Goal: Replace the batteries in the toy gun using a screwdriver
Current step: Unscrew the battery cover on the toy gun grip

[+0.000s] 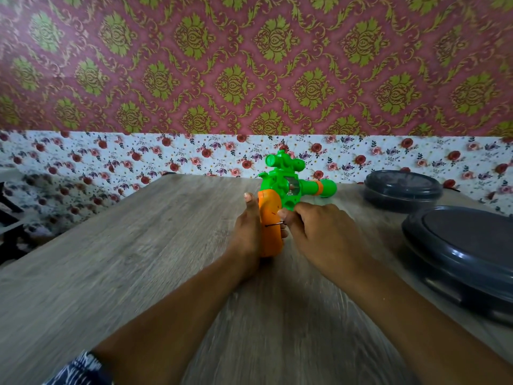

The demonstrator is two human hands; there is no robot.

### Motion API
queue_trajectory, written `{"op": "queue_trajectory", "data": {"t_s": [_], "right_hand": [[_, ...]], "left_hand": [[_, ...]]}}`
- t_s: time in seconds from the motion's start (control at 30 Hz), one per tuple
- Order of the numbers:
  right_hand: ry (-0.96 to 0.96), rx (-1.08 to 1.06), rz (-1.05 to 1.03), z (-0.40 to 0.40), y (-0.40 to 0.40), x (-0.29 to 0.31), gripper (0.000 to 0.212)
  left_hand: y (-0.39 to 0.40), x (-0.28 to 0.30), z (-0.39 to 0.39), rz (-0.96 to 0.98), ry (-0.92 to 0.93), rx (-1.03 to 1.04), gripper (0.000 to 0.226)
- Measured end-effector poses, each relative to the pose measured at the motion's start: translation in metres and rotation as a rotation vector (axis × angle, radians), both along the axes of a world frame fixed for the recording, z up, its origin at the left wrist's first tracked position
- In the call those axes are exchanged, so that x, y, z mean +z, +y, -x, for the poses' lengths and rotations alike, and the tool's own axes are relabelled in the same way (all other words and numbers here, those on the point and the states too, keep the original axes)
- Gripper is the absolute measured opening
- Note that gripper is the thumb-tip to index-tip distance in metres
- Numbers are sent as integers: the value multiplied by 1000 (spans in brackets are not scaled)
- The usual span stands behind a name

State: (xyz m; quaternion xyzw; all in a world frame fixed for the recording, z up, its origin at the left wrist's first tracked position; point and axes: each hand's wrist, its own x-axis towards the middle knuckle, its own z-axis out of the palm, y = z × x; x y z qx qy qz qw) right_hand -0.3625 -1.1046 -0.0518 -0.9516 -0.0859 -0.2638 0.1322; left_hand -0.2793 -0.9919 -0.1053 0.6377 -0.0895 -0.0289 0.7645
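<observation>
Wooden table (pixel 138 259) against floral wallpaper. At centre the left hand (pixel 245 237) steadies the toy gun (pixel 280 195) by its orange grip; at its three o'clock the right hand (pixel 319 232) pinches a thin screwdriver (pixel 273 225) into the grip. Likely working the cover screw; next, keep the tip seated while turning.

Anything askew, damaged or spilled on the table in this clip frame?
Nothing stands out. The left hand steadies the toy gun by its orange grip, the right hand holds a thin screwdriver tip against the grip, and two dark lidded containers sit closed on the wooden table.
</observation>
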Motion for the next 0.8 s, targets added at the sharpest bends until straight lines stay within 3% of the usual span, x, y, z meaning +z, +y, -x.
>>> {"op": "queue_trajectory", "data": {"t_s": [0.1,0.27,0.37,0.43,0.53,0.67,0.8], "right_hand": [[41,45,-75,-2,1,0,35],[22,166,-206,-4,0,-3,7],[21,213,-239,-3,1,-2,4],[25,255,-301,-2,3,-3,4],[41,248,-332,-3,5,-5,12],[77,79,-224,-1,1,0,46],[107,119,-285,-2,-1,3,25]], "left_hand": [[0,2,2,-16,7,28,54],[1,4,7,8,30,53,88],[1,-7,-4,5,76,56,118],[0,-14,-11,3,80,51,122],[-1,-4,0,-39,63,65,115],[-1,10,11,6,55,34,63],[-1,5,7,3,41,41,62]]}}
